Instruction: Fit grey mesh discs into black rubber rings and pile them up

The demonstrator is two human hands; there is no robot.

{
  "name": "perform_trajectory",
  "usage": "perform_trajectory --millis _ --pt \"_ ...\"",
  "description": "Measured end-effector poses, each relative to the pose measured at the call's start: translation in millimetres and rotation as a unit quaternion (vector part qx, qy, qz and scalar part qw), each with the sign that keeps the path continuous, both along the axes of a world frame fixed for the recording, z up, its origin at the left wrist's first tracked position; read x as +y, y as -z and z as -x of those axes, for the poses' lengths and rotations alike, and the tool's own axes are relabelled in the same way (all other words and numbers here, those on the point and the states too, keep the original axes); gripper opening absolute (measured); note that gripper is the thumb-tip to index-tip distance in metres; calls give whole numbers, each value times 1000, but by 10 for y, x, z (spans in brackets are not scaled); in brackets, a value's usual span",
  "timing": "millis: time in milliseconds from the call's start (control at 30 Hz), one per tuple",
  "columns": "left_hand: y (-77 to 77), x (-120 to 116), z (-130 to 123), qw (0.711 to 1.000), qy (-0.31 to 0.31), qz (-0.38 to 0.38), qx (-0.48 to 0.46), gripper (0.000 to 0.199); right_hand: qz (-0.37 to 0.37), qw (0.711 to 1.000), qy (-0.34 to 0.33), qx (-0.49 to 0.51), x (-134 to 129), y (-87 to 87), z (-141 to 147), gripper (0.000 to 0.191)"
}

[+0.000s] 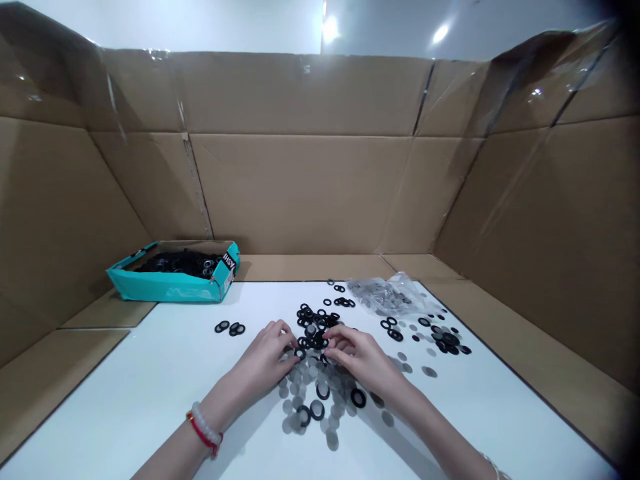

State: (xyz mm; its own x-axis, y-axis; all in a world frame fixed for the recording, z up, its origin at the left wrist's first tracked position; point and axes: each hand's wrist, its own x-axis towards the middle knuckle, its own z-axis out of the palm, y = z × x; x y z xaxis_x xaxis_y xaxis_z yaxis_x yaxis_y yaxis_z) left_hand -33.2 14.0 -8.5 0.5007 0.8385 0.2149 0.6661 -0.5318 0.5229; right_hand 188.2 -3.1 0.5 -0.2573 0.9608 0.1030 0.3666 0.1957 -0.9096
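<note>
Nearest to me, a white beaded bracelet and a red cord (204, 428) sit on my left wrist, and a thin pale bracelet (493, 466) shows at the bottom edge on my right. My left hand (265, 353) and right hand (357, 357) are close together at the lower middle of the frame, fingers curled and tips drawn in over the pile, neither hand spread open. I can't tell whether either one is gripping anything, because the fingertips are lost among the small parts.

Under and around my hands lie grey mesh discs (305, 387) and black rubber rings (316, 327), loosely scattered on the white bench (150, 407). The rings bunch up just beyond my fingers, and the discs spread towards me. More of both lie to the right, with a tight cluster of rings (445, 342), and a few rings sit apart on the left (230, 327).

Further back, at upper right of the bench, is a transparent plastic bag of grey discs (383, 297). At the left stands an open teal box (170, 287) full of black rings, its black label (229, 261) showing white letters that read roughly "ASH"; the rest I can't make out. Taped cardboard walls (305, 193) surround the bench, with white ceiling lights (330, 29) above.
</note>
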Motion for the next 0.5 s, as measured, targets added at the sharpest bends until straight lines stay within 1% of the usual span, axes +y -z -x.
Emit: perform_trajectory --millis 67,100,167,200,267,333,400,500 --pt "15 4 -27 999 -5 9 -38 7 16 1000 2 27 15 32 19 14" --pt "24 1 -52 997 -7 27 -66 7 22 999 2 37 19 43 29 15" --pt "45 -20 -125 984 -13 102 -146 8 29 998 6 59 20 56 52 17" --pt "52 -38 -170 968 -16 157 -197 8 31 997 9 70 18 59 64 17" --pt "51 -82 -261 916 -22 264 -300 12 33 995 14 89 11 63 88 19" --pt "26 -131 -341 864 -32 335 -375 20 34 994 16 103 2 72 109 20" --pt "-6 -172 -397 830 -44 373 -413 27 29 993 16 115 -8 88 126 21" --pt "-23 -208 -441 799 -53 401 -444 32 23 991 9 130 -18 113 146 22"
